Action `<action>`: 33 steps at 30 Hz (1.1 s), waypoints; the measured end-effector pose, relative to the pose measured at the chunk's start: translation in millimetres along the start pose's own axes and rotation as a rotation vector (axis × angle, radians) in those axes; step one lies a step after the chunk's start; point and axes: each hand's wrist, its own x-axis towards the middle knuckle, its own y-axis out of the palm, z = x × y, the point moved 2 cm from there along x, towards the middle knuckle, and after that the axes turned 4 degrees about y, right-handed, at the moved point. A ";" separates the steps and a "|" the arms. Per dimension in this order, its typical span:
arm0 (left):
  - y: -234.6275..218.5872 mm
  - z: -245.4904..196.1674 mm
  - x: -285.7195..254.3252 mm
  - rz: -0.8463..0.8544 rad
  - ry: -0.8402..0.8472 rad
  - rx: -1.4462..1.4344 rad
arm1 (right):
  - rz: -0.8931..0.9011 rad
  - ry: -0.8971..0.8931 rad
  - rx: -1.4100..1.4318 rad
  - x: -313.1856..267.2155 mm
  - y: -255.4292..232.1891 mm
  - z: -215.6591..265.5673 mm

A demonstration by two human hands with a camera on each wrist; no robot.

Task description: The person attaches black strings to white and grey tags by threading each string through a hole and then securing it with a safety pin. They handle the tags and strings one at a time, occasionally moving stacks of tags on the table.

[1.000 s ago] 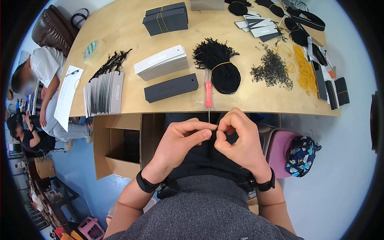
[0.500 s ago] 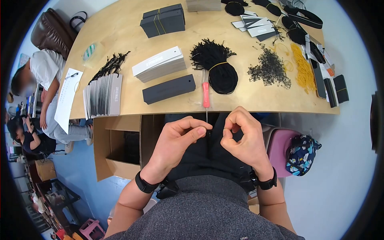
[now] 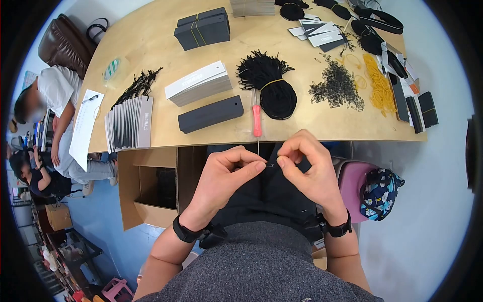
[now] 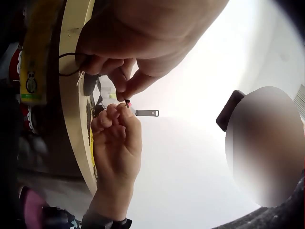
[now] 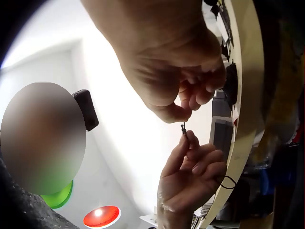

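Observation:
In the head view my left hand (image 3: 221,176) pinches a thin black cord (image 3: 271,164) between thumb and forefinger, in front of the table edge. A loop of the cord (image 4: 60,67) hangs out behind that hand in the left wrist view. The cord's small knotted end (image 5: 183,128) sticks up from the left fingertips in the right wrist view. My right hand (image 3: 314,168) meets this end from the other side, its thumb and forefinger closed on the tip. A pink-handled tool (image 3: 257,121) lies just beyond, its thin metal shaft jutting past the edge.
Black cords (image 3: 276,98) lie bundled beside small black pins (image 3: 337,85) and yellow rubber bands (image 3: 377,83). White tags (image 3: 198,83) and dark tags (image 3: 211,114) stand stacked; corded tags (image 3: 131,123) are at left. An open carton (image 3: 126,191) sits below the table.
The hands were together, drew apart, and have come close again, with the right fingertips returning left to the cord's end. A small dark piece now shows between them.

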 end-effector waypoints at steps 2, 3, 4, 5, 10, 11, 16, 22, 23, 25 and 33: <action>0.8 -2.2 -0.6 -0.095 -0.005 -0.015 | -0.071 -0.042 -0.059 0.1 -2.0 6.4; 1.8 -2.7 -1.4 -0.097 -0.005 -0.015 | -0.076 -0.092 -0.081 -1.0 -3.5 9.6; 2.1 -3.6 -2.2 -0.132 0.021 0.000 | -0.081 -0.142 -0.103 -2.3 -4.2 12.2; 2.1 -4.6 -2.9 -0.167 0.047 0.016 | -0.081 -0.141 -0.102 -3.5 -3.3 13.8; 3.6 -10.3 -4.4 -0.195 0.135 0.186 | -0.015 -0.079 -0.053 -1.4 5.9 12.0; 3.0 -11.4 -5.1 -0.200 0.161 0.277 | -0.011 -0.070 -0.042 -0.3 7.3 11.8; 4.1 -11.6 -5.4 -0.231 0.289 0.411 | -0.002 -0.072 -0.038 2.7 11.0 10.3; 3.7 -9.6 -5.1 -0.235 0.312 0.421 | -0.009 -0.091 -0.048 4.4 14.7 10.6; 3.3 -8.7 -4.8 -0.233 0.298 0.390 | -0.023 -0.097 -0.045 4.6 15.2 10.4; 2.9 -7.3 -4.6 -0.224 0.282 0.352 | -0.029 -0.099 -0.054 5.1 14.8 10.8; -1.8 -6.7 -6.3 -0.208 0.212 0.201 | -0.050 -0.057 -0.067 7.2 2.8 5.9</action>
